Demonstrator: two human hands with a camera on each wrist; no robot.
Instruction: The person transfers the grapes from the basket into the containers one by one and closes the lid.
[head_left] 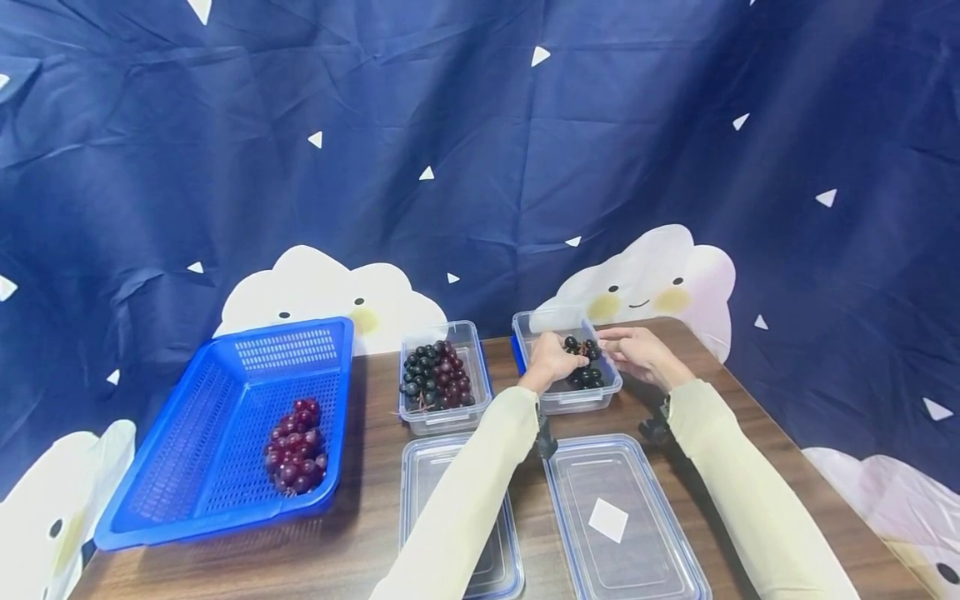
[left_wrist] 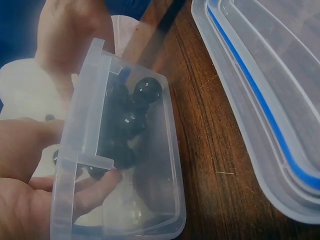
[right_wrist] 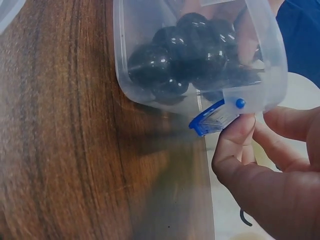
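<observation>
My left hand [head_left: 553,362] reaches into the right-hand clear plastic container [head_left: 570,403] and holds a bunch of dark grapes [head_left: 587,379]. In the left wrist view, the fingers [left_wrist: 97,192] of that hand curl by the grapes [left_wrist: 131,122], partly blurred by the container wall. At the same container's right side, my right hand [head_left: 637,354] grips the rim. The right wrist view shows its thumb and fingers at the edge beside a blue latch [right_wrist: 212,117], while the dark grapes [right_wrist: 190,55] lie behind the clear wall.
Left of it stands another clear container [head_left: 442,421] with dark and red grapes. A blue basket [head_left: 206,433] holds red grapes [head_left: 296,450]. Two clear lids, a left one [head_left: 427,467] and a right one [head_left: 637,533], lie in front on the wooden table [head_left: 367,500].
</observation>
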